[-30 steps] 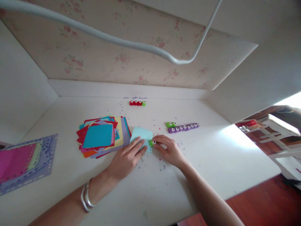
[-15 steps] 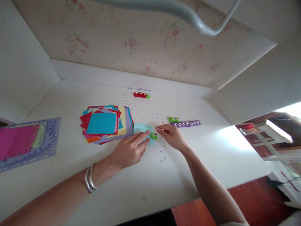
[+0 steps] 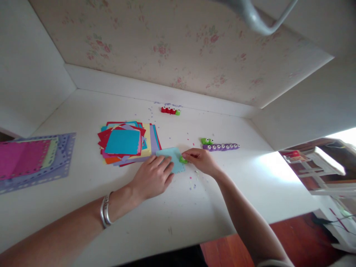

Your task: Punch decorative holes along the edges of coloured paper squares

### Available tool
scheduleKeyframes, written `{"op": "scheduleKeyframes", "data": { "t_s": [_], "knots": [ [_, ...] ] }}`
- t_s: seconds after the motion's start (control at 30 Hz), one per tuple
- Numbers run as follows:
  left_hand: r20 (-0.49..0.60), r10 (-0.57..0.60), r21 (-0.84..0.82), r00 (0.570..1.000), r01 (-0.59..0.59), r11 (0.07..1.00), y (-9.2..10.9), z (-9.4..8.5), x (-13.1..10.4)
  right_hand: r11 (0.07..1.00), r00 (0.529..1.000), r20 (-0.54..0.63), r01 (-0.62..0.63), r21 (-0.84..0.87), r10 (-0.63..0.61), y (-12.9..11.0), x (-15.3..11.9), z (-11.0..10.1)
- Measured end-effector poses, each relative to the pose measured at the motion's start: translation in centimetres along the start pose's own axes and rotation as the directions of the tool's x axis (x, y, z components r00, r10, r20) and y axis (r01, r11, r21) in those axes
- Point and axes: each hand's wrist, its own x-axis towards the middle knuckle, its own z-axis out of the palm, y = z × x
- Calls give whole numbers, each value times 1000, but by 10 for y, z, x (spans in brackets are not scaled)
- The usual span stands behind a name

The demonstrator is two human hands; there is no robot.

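Observation:
A light blue square of paper (image 3: 172, 152) lies on the white table, small punched holes along its near right edge. My left hand (image 3: 154, 175) rests flat on its left part, fingers stretched out. At the paper's right edge sits a small green paper punch (image 3: 183, 159), partly covered by the fingers of my right hand (image 3: 199, 160), which are closed on it with the thumb on top. Tiny punched-out paper bits (image 3: 191, 178) are scattered beside the paper.
Left of the paper lies a pile of coloured paper squares (image 3: 124, 141). Hole-edged sheets (image 3: 62, 168) are stacked at far left. Red punches and a green one (image 3: 170, 110) stand near the wall; green punches (image 3: 206, 141) and a purple row (image 3: 222, 147) are on the right.
My right hand has come down and left onto the green punch, closing on it and covering its white top. My left hand has drawn slightly left along the paper, and the view has shifted a little.

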Motion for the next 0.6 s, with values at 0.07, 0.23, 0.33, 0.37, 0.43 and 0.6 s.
{"op": "scheduleKeyframes", "data": {
  "t_s": [0.07, 0.23, 0.33, 0.37, 0.43, 0.6],
  "knots": [
    [8, -40, -56, 999, 40, 998, -1, 5, 1, 1000, 1000, 22, -4, 4, 4, 0, 0, -1],
    [1, -56, -118, 998, 56, 991, -3, 11, -1, 1000, 1000, 17, -7, -27, 8, -3, 1, -1],
    [-8, -60, -129, 998, 58, 990, -3, 10, -1, 999, 1000, 3, -15, -43, 15, -3, 1, -1],
    [-7, -62, -127, 998, 61, 990, -3, 10, -1, 999, 1000, 3, -17, -40, 17, -3, 0, 0],
    [1, -66, -120, 998, 65, 991, -3, 10, -1, 999, 1000, 8, -17, -29, 17, -2, 0, 0],
    [9, -65, -120, 998, 66, 991, -3, 9, -1, 1000, 1000, 21, -21, -14, 21, -2, 0, 1]
  ]
}}
